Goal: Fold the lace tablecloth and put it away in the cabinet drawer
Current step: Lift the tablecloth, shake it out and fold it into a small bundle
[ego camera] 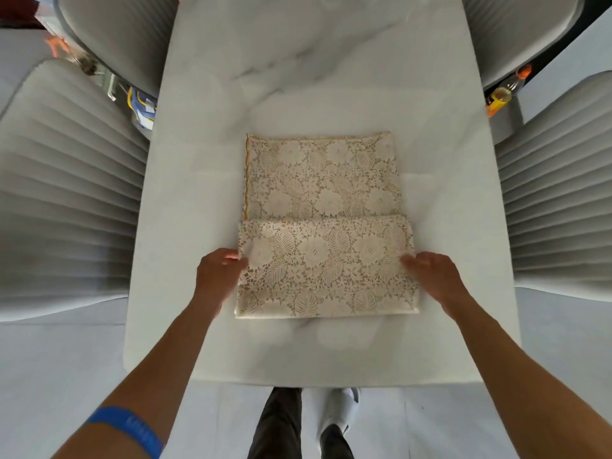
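The cream lace tablecloth (323, 223) lies folded into a compact rectangle on the white marble table (298, 61). Its near part is doubled over, with the fold edge running across the middle of the bundle. My left hand (218, 273) grips the left edge of that near folded layer, fingers tucked under the cloth. On the other side, my right hand (430, 278) holds the right edge, fingertips on the lace. No cabinet or drawer is in view.
Grey ribbed chairs stand close on the left (69, 180) and on the right (559, 193), with two more at the far corners. A bottle with yellow liquid (503, 91) sits beyond the right table edge. Clutter (139, 107) lies on the floor at the far left.
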Tool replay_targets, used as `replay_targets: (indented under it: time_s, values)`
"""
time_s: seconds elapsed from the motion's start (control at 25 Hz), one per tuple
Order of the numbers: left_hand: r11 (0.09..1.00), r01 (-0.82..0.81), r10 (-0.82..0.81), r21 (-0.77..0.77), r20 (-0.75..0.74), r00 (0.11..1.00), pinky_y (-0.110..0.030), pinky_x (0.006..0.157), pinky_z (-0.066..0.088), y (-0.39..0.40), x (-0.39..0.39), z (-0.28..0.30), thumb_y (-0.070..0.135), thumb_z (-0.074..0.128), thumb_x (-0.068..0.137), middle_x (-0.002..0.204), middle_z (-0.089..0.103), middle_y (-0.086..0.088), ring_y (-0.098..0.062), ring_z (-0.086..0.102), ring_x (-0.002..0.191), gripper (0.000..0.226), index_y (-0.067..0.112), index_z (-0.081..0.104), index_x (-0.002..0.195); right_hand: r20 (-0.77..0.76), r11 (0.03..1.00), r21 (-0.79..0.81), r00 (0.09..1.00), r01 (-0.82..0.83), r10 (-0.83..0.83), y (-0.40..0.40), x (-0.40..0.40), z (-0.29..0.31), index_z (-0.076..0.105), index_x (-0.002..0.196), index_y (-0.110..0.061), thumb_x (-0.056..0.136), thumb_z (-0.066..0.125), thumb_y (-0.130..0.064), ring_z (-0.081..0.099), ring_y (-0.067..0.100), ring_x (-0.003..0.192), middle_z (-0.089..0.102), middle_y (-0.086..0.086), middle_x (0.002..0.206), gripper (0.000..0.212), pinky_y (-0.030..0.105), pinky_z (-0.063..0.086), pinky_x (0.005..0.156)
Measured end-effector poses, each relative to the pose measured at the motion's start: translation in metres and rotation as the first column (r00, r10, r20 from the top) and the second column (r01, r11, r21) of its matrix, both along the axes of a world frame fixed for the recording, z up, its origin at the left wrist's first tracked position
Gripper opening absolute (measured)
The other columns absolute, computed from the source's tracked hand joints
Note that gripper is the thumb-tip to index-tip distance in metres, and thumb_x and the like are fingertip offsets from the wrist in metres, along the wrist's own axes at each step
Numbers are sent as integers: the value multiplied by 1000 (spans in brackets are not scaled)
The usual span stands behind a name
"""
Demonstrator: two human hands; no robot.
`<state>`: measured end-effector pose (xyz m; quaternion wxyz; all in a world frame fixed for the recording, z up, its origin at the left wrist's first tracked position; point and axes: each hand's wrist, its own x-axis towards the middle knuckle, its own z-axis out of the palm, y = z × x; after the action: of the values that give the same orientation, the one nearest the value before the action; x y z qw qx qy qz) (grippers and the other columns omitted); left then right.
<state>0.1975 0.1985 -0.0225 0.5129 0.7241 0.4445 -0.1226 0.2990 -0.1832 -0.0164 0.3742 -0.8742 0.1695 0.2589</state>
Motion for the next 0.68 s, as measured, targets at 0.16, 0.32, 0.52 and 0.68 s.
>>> replay_targets:
  time_s: [0.16,0.32,0.52,0.68]
  values:
    - [965,49,-38,257,-46,998,-33,74,51,-36,-41,-1,30,71,77,85,68,4,-20,64,79,23,22,60,97,110,981,-73,979,180,-172,12,-36,-1,50,112,-17,85,66,-50,61,24,85,63,-1,91,45,37,47,82]
    - [990,-29,32,141,-24,999,-29,60,50,-47,-64,-4,29,67,82,80,70,-2,-23,66,77,12,18,65,85,-60,990,-44,989,134,-137,4,-59,-4,62,90,-13,86,61,-52,65,24,81,68,3,85,40,39,51,75]
    - [994,-109,108,25,46,993,-31,59,48,-63,-93,15,21,63,87,80,68,-4,-23,64,75,12,18,53,94,-83,944,221,970,243,-230,-4,-95,9,52,105,-18,92,62,-34,62,16,86,63,7,102,23,30,53,51]
    - [974,-194,207,-116,104,973,-27,47,47,-66,-136,54,7,62,84,81,72,2,-16,63,65,35,37,61,102,-69,909,296,956,294,-286,-25,-132,41,60,105,-43,83,65,-8,62,25,73,68,10,87,41,29,53,43]
